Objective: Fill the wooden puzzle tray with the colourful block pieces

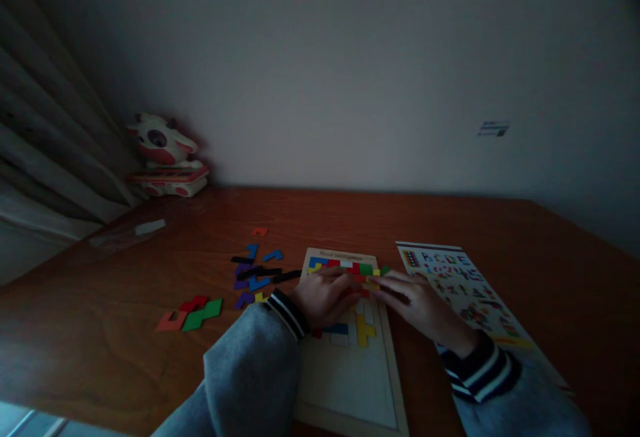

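A wooden puzzle board (350, 383) lies in front of me, its upper part filled with coloured block pieces and its lower part bare. My left hand (325, 295) rests over the filled part with its fingers curled and close together; what lies under the fingertips is hidden. At the board's right edge my right hand (420, 302) pinches a small yellow puzzle piece (371, 284) between thumb and fingers. A yellow piece (365, 331) and a blue piece (336, 328) show in the board below the hands. Part of a green piece (385, 270) shows just beyond the right fingers.
Loose blue, black and purple pieces (259, 283) lie left of the board. Farther left are green (201, 315) and red pieces (193, 303). A printed pattern sheet (470, 283) lies on the right. A cow toy keyboard (167, 170) stands at the back left, by a curtain.
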